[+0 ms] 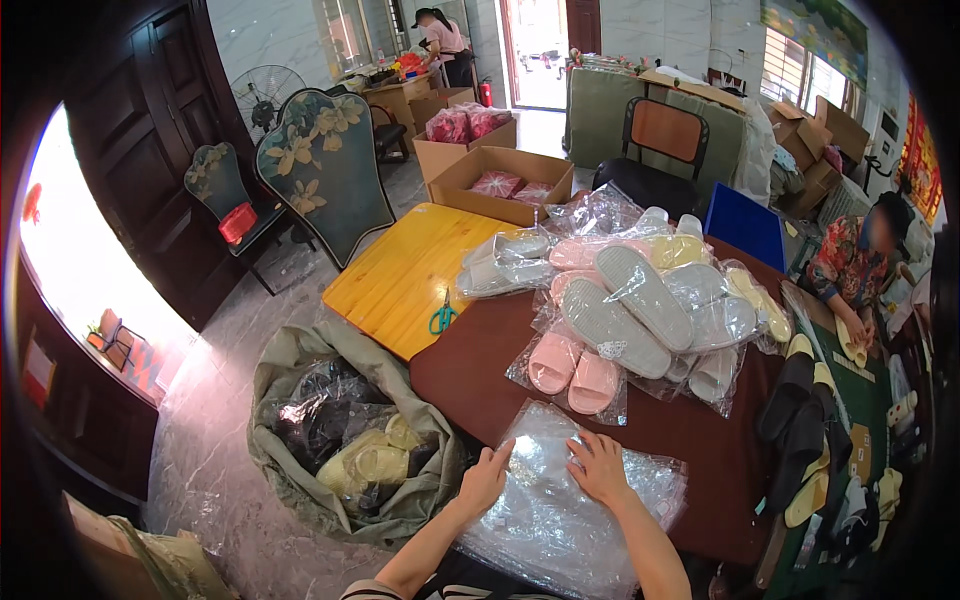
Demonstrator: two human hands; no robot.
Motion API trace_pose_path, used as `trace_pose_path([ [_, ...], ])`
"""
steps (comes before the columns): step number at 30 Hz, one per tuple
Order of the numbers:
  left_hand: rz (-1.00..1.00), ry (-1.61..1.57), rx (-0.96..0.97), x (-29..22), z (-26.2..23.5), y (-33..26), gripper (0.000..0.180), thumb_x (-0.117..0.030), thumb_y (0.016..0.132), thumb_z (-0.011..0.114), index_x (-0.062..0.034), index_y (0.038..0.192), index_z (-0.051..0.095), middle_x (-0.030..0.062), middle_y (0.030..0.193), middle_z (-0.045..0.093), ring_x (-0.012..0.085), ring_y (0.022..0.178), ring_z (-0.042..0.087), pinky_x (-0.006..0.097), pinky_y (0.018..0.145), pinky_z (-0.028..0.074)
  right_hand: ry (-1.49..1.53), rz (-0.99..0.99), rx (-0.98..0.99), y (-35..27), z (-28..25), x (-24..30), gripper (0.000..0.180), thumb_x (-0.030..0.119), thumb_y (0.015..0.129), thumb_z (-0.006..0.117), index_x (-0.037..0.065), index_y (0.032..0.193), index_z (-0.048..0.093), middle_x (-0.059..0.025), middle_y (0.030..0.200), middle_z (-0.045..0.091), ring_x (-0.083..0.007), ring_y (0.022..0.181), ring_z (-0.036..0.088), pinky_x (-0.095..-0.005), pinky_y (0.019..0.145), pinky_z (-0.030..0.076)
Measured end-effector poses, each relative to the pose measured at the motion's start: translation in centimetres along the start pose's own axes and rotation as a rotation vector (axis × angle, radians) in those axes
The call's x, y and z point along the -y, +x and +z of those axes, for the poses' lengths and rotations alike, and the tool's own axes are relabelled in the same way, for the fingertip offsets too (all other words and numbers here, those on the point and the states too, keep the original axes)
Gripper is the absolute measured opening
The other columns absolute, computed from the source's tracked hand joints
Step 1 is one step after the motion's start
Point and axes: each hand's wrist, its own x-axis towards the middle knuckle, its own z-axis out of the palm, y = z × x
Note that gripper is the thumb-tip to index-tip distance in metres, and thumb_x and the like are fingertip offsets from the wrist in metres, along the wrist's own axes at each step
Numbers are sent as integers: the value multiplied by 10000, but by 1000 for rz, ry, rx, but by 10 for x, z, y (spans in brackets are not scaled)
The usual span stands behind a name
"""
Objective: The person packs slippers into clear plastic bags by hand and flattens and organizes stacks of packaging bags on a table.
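A stack of clear plastic bags lies on the near edge of the brown table, partly over its edge. My left hand is at the stack's left side, fingers closed on the edge of the top bag. On the upper right part of that bag rests my right hand, its fingers bent and spread against the film. Just beyond are pink slippers in a clear bag. Behind them rises a heap of bagged slippers, with a grey pair on top and pink and yellow ones around it.
Green-handled scissors lie on the yellow table. A large olive sack with bagged slippers stands left of me. At the right, a co-worker handles a yellow slipper at a green table. Open cardboard boxes stand beyond.
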Motion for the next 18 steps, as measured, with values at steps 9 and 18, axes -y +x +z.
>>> trace_pose_path([
  [9,11,51,-13,0,2,-3,646,-118,913,528,-237,1520,343,198,1045,488,427,758,621,531,692,525,29,-50,48,-2,-5,-7,496,378,847,693,208,1305,610,-69,1343,518,-316,1232,460,-496,1032,347],
  [18,43,171,2,9,-2,3,622,-110,900,544,-245,1491,409,191,1035,502,397,894,577,506,771,507,72,-6,54,-1,6,-11,489,387,856,689,226,1312,616,-78,1381,494,-335,1255,430,-501,1058,328],
])
